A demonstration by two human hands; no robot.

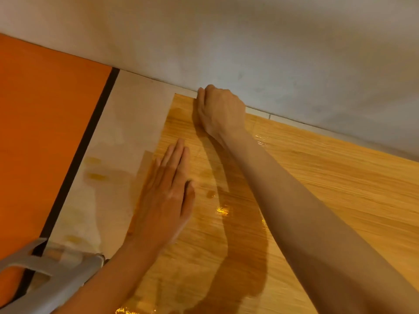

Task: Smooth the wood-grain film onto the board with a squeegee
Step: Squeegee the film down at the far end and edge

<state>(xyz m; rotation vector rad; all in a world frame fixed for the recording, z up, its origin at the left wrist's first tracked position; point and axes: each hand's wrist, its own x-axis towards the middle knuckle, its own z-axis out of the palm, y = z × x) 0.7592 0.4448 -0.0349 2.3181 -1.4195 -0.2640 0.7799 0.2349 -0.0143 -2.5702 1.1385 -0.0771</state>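
I see the wood-grain film [306,189] covering most of the board [127,132], a pale strip left bare. My left hand [165,200] lies flat, fingers together; right hand [220,109] curled at the top edge, squeegee hidden, grip unclear.

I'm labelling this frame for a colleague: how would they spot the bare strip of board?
Start at the orange panel on the left and cross its black edge. The pale strip of board lies next, before the wood-grain film; it alone is whitish and grainless.

Film [317,182] lies open rightward; ceiling [249,41] blocks the top edge.
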